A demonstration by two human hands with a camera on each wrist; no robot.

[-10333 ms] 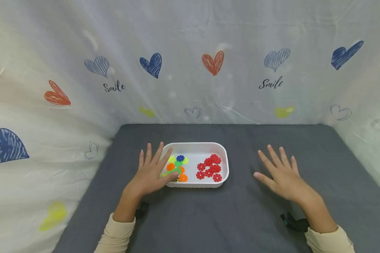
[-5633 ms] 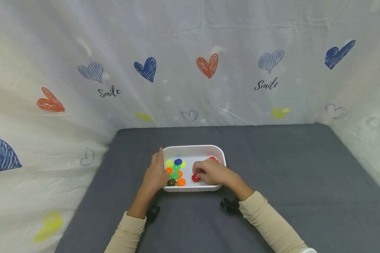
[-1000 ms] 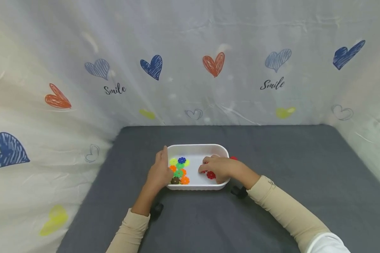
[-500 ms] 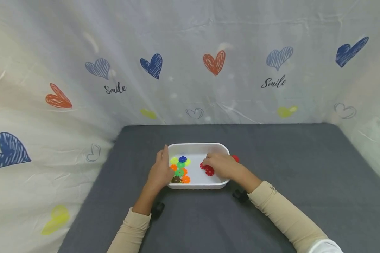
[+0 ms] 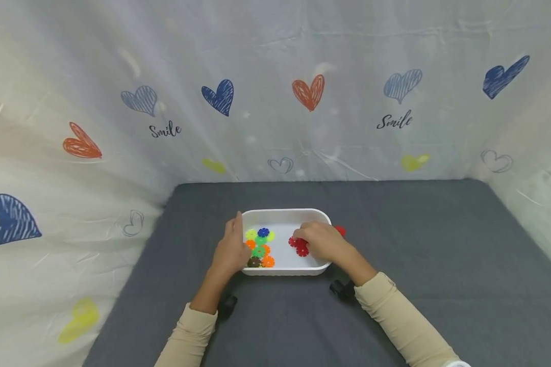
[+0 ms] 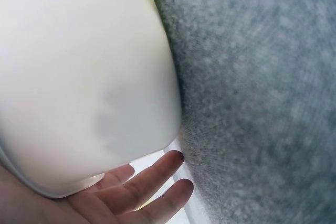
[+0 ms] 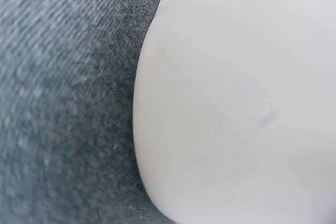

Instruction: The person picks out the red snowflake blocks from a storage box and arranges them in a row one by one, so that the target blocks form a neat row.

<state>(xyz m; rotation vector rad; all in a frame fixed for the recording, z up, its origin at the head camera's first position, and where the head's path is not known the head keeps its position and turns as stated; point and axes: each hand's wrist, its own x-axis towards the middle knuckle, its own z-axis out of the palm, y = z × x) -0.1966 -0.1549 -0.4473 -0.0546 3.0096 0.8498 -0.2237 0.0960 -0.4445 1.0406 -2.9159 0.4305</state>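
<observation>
A white tray (image 5: 284,271) stands on the grey table. My left hand (image 5: 231,250) grips its left end, thumb at the rim; in the left wrist view the fingers (image 6: 152,182) lie along the tray's outer wall. Over the right half of the tray, my right hand (image 5: 323,242) reaches down with curled fingers, pinching at the red flower-shaped discs (image 5: 302,251); the fingertips are partly hidden. Another red disc (image 5: 340,230) shows outside the right end, beyond that hand. In the right wrist view only the tray wall (image 7: 226,103) and cloth appear.
Inside the tray's left half lie several flower-shaped discs: orange (image 5: 268,261), green (image 5: 258,252), yellow, brown (image 5: 254,262) and blue (image 5: 264,232). A curtain (image 5: 275,127) printed with hearts hangs behind and left of the grey table (image 5: 418,255).
Earlier both hands were spread apart from the red discs; the left then took hold of the tray. Over the last second the right hand's fingers drew together at the red discs. One red disc now shows outside.
</observation>
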